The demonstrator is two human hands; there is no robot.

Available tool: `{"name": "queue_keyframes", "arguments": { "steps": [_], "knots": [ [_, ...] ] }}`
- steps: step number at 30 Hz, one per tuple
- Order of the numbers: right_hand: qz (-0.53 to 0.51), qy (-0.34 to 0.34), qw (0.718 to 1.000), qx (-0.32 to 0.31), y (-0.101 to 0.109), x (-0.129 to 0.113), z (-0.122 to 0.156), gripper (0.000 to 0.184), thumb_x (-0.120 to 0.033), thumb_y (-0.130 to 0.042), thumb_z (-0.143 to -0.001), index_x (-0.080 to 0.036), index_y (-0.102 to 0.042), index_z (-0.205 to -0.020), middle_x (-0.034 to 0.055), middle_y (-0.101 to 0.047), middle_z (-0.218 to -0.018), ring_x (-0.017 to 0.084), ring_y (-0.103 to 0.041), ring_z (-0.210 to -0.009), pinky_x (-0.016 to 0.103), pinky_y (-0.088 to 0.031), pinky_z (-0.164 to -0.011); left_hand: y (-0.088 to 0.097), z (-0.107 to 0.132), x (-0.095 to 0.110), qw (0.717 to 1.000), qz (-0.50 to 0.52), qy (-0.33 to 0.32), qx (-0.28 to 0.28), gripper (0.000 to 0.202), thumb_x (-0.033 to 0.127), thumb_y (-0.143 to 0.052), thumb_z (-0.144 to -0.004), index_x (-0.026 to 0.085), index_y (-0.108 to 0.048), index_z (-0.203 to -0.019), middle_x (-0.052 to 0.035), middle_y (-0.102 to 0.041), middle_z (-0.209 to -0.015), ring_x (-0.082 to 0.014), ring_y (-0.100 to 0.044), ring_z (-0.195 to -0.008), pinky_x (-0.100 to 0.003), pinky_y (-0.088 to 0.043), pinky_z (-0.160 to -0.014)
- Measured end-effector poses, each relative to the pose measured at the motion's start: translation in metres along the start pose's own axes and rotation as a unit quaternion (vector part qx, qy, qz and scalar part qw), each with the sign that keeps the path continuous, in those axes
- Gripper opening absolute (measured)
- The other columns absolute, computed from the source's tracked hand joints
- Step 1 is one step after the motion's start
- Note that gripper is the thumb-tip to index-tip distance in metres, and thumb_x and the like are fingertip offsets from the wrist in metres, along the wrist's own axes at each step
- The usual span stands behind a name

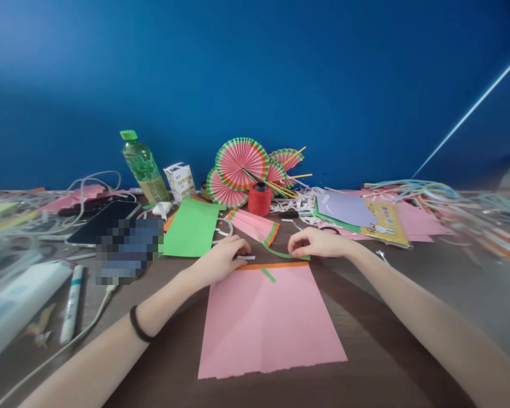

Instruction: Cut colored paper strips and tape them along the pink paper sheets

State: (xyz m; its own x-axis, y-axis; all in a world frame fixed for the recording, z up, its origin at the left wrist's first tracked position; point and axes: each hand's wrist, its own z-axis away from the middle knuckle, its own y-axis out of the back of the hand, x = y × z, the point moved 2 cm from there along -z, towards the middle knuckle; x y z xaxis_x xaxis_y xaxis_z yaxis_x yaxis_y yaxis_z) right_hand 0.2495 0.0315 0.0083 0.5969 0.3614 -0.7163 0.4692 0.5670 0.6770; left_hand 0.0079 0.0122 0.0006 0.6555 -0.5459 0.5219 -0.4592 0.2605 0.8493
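A pink paper sheet (272,320) lies flat on the brown table in front of me, with an orange strip (276,265) along its far edge. My left hand (221,262) rests at the sheet's far left corner, fingers curled, touching a small white paper scrap (245,258). My right hand (312,242) is closed in a pinch on a thin green paper strip (280,253) that curves along the far edge. A short green strip piece (268,275) lies on the pink sheet.
Behind lie a green sheet (191,228), a pleated pink fan piece (255,224), a red thread spool (259,199), round paper fans (241,164), a green bottle (143,166) and a small carton (179,181). A phone (104,222), cables and a marker (71,303) sit left; paper sheets and strips (365,215) right.
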Motion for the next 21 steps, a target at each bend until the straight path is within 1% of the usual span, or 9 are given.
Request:
{"name": "queue_keyframes", "arguments": {
  "steps": [4,7,10,12,14,16,19,20,21],
  "knots": [
    [-0.072,0.020,0.996,0.044,0.003,-0.010,0.004,0.020,-0.034,-0.059,-0.071,-0.015,-0.060,-0.076,0.0018,-0.060,-0.078,0.014,-0.053,-0.074,0.025,-0.040,-0.071,-0.003,-0.001,-0.003,1.000,-0.018,0.019,0.008,0.008,0.013,-0.046,-0.075,0.018,-0.053,-0.077,-0.0030,-0.053,-0.078,-0.0170,-0.051,-0.078,-0.028,-0.041,-0.071],
    [-0.097,0.031,0.995,0.008,0.001,-0.011,0.004,0.022,-0.035,-0.061,-0.070,-0.014,-0.061,-0.076,0.0012,-0.060,-0.077,0.013,-0.054,-0.073,0.024,-0.041,-0.070,-0.001,-0.002,-0.004,1.000,-0.015,0.018,0.001,0.009,0.014,-0.046,-0.075,0.018,-0.053,-0.076,-0.0022,-0.055,-0.076,-0.0161,-0.052,-0.075,-0.027,-0.041,-0.069],
    [-0.063,0.030,0.997,-0.030,-0.001,-0.003,0.002,0.023,-0.036,-0.060,-0.071,-0.014,-0.063,-0.076,0.0018,-0.060,-0.076,0.013,-0.054,-0.072,0.024,-0.041,-0.069,0.009,-0.002,-0.005,0.999,0.008,0.032,0.004,0.008,0.016,-0.047,-0.075,0.018,-0.055,-0.077,-0.0014,-0.057,-0.076,-0.0151,-0.053,-0.071,-0.026,-0.041,-0.067],
    [-0.025,0.027,0.999,-0.027,-0.001,0.004,0.000,0.022,-0.035,-0.059,-0.072,-0.014,-0.064,-0.077,0.0027,-0.062,-0.079,0.015,-0.056,-0.074,0.025,-0.041,-0.070,0.018,-0.002,-0.005,0.997,0.037,0.062,0.031,0.007,0.019,-0.049,-0.075,0.018,-0.055,-0.076,-0.0013,-0.058,-0.076,-0.0148,-0.054,-0.071,-0.026,-0.042,-0.067],
    [0.018,0.017,1.000,0.014,-0.001,0.008,-0.002,0.019,-0.031,-0.057,-0.073,-0.015,-0.065,-0.078,0.0035,-0.063,-0.082,0.016,-0.057,-0.077,0.027,-0.042,-0.073,0.027,-0.002,-0.003,0.991,0.084,0.077,0.076,0.006,0.020,-0.050,-0.074,0.017,-0.055,-0.077,-0.0017,-0.060,-0.080,-0.0148,-0.055,-0.073,-0.027,-0.043,-0.070],
    [0.062,0.006,0.994,0.086,-0.001,0.006,-0.004,0.016,-0.026,-0.054,-0.074,-0.016,-0.066,-0.078,0.0045,-0.064,-0.084,0.017,-0.058,-0.079,0.029,-0.042,-0.075,0.031,-0.003,-0.001,0.983,0.124,0.076,0.108,0.008,0.022,-0.051,-0.074,0.016,-0.055,-0.078,-0.0020,-0.060,-0.082,-0.0143,-0.055,-0.074,-0.027,-0.043,-0.072],
    [0.103,0.023,0.974,0.201,-0.005,-0.008,-0.005,0.016,-0.023,-0.051,-0.076,-0.016,-0.065,-0.079,0.0064,-0.062,-0.086,0.019,-0.056,-0.083,0.031,-0.041,-0.079,0.027,-0.004,0.004,0.980,0.149,0.068,0.115,0.010,0.024,-0.052,-0.075,0.016,-0.056,-0.080,-0.0017,-0.061,-0.082,-0.0132,-0.055,-0.072,-0.026,-0.044,-0.070],
    [0.093,0.037,0.970,0.223,-0.008,-0.015,-0.005,0.017,-0.025,-0.051,-0.077,-0.016,-0.064,-0.081,0.0068,-0.062,-0.087,0.019,-0.056,-0.084,0.032,-0.041,-0.079,0.024,-0.004,0.006,0.980,0.153,0.060,0.112,0.009,0.023,-0.053,-0.075,0.016,-0.055,-0.080,-0.0014,-0.061,-0.082,-0.0130,-0.055,-0.072,-0.026,-0.043,-0.070],
    [0.064,0.051,0.970,0.230,-0.012,-0.022,-0.005,0.019,-0.028,-0.050,-0.079,-0.016,-0.063,-0.083,0.0064,-0.062,-0.086,0.018,-0.056,-0.083,0.032,-0.041,-0.078,0.021,-0.005,0.008,0.981,0.155,0.048,0.107,0.009,0.022,-0.053,-0.076,0.016,-0.055,-0.081,-0.0011,-0.061,-0.082,-0.0129,-0.055,-0.073,-0.025,-0.043,-0.070]
  ]
}}
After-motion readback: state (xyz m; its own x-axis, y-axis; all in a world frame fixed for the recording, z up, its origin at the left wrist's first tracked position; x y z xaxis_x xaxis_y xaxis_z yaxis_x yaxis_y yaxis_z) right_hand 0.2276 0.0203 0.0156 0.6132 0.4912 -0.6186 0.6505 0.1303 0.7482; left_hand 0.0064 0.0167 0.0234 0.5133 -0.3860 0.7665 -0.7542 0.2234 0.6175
